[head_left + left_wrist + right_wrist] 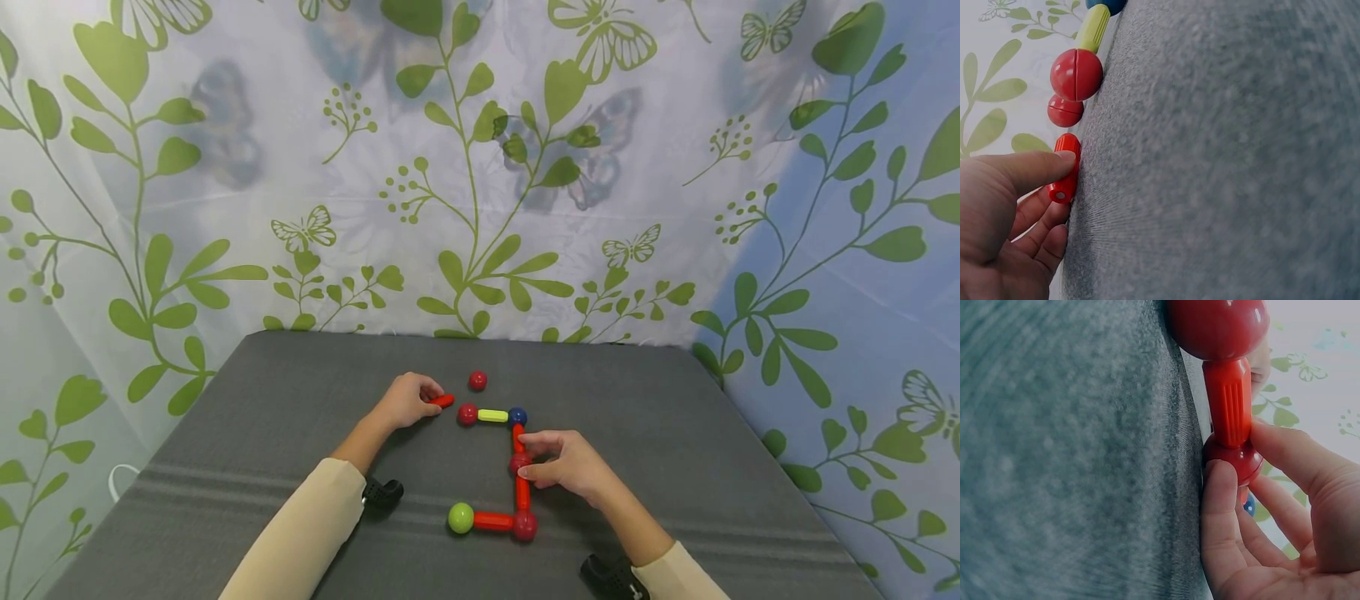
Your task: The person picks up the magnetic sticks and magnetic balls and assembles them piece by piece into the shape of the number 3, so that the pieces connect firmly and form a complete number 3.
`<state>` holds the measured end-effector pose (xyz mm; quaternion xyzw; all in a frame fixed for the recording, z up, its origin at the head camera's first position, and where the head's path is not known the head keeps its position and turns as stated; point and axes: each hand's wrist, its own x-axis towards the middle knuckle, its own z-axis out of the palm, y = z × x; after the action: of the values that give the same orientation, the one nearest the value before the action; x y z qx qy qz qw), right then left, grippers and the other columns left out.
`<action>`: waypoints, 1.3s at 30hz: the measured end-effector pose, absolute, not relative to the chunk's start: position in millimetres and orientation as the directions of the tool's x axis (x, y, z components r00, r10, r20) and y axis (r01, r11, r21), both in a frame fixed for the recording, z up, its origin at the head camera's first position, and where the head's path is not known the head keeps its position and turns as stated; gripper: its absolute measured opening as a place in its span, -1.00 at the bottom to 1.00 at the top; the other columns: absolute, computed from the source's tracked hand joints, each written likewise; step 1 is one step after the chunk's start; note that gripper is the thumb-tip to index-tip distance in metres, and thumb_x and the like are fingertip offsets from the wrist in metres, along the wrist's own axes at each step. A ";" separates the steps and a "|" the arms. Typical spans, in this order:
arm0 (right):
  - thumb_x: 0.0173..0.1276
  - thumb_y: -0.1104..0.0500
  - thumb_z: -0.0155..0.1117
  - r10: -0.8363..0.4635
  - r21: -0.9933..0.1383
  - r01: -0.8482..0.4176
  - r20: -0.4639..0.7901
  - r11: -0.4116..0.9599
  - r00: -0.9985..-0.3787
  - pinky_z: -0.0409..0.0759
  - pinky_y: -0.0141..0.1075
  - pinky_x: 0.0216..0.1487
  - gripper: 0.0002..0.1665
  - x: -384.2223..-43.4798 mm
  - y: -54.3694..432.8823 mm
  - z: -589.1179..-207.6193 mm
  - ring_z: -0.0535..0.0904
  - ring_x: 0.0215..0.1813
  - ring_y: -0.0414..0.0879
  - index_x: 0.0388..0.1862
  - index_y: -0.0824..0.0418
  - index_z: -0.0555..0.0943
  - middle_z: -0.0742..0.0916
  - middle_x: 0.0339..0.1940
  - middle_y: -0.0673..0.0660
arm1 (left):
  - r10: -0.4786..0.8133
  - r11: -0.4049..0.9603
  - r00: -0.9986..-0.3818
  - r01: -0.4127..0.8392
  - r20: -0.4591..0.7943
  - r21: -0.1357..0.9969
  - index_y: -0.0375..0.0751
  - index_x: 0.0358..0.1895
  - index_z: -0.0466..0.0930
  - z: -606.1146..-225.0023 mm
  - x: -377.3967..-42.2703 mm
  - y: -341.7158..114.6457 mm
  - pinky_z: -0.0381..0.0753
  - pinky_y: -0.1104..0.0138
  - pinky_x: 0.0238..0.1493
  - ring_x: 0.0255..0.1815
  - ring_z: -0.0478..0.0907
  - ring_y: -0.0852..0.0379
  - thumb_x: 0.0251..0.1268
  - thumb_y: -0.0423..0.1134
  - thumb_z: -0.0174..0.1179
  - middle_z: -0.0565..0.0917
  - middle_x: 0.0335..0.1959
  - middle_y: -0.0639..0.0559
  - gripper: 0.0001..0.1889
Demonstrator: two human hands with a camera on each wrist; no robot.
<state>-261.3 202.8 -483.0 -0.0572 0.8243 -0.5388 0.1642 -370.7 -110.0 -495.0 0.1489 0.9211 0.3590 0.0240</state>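
My left hand (406,400) pinches a loose red magnetic rod (442,401) between thumb and fingers; in the left wrist view the rod's (1065,169) near end shows a pale metal dot. My right hand (567,463) holds the middle red ball (520,463) of a linked chain, thumb and fingers on either side of it. Above that ball a red rod (518,437) leads to a blue ball (517,417), then a yellow rod (492,415) and a red ball (467,414). Below, another red rod (522,493) joins a red corner ball (524,525).
From the corner ball a red rod (493,522) runs left to a green ball (461,517). A separate red ball (477,381) lies behind the chain. Everything lies on a grey cloth-covered table (622,400), with a leaf-patterned curtain (495,208) behind it.
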 end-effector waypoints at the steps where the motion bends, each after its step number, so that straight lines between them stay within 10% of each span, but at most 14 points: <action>1: 0.15 0.20 0.62 -0.271 -0.907 0.083 -0.210 0.413 -0.940 0.77 -0.18 -0.16 -0.30 -261.4 202.7 -482.9 0.74 -0.29 -0.05 0.30 0.20 0.63 0.73 0.03 0.21 | 0.286 0.699 -0.956 0.254 0.064 0.668 -0.15 -0.11 0.78 -495.5 -370.7 -109.8 0.62 0.25 -0.12 -0.24 0.59 0.16 0.15 -0.31 0.51 0.75 -0.23 0.05 -0.77; 39: 0.16 0.18 0.62 -0.293 -0.912 0.069 -0.201 0.404 -0.935 0.77 -0.18 -0.17 -0.29 -262.5 204.8 -484.4 0.74 -0.34 -0.05 0.32 0.21 0.62 0.74 0.05 0.20 | 0.367 0.413 -0.926 0.252 0.094 0.875 -0.06 -0.12 0.82 -486.2 -317.5 -98.2 0.65 0.29 -0.18 -0.17 0.66 0.14 0.19 -0.30 0.49 0.79 -0.12 0.02 -0.81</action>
<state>-262.5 204.8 -484.4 -0.0682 0.8209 -0.5417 0.1673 -317.5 -98.2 -486.2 0.1845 0.8385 0.5096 0.0561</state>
